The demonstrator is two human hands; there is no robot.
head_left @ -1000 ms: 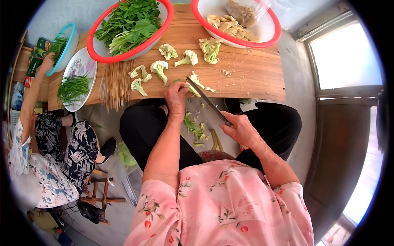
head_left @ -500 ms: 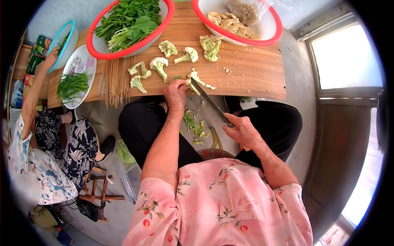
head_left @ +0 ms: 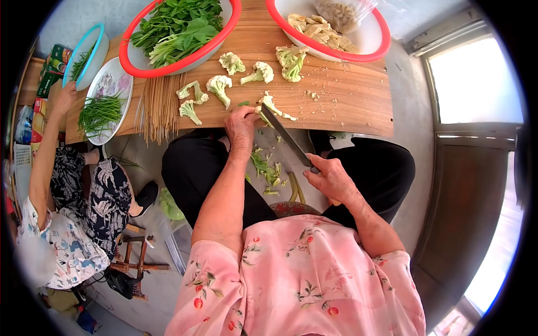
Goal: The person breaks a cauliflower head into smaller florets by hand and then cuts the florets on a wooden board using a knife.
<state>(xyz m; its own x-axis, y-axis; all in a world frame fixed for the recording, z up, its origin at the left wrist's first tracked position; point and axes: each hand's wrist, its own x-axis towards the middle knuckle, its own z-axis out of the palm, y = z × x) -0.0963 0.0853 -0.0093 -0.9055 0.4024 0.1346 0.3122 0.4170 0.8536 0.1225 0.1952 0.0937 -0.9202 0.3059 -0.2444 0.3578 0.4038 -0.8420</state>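
Note:
My right hand [head_left: 334,180] is wrapped round the handle of a kitchen knife [head_left: 287,136], whose long blade points up and left to the table's near edge. The blade tip lies against a piece of cauliflower [head_left: 273,106], partly hiding it. On the other side of the blade, my left hand [head_left: 241,126] pinches the piece's near end, mostly covered by the fingers. A small green scrap [head_left: 243,103] rests just beyond the left fingertips. Several cut cauliflower florets [head_left: 218,88] lie on the wooden table [head_left: 347,103] farther off, with a larger chunk [head_left: 291,63] behind them.
Red-rimmed basins hold leafy greens [head_left: 185,33] and pale strips [head_left: 322,32]. Wooden skewers [head_left: 158,109] lie left, beside an oval plate of chopped greens [head_left: 102,115]. Trimmings [head_left: 268,168] litter the floor between my knees. A co-worker's hand [head_left: 64,98] is near a blue-rimmed basin [head_left: 87,59].
The knife blade has shifted slightly at the cauliflower, and less of the pinched end shows. The co-worker's hand has moved down from the blue-rimmed basin's side.

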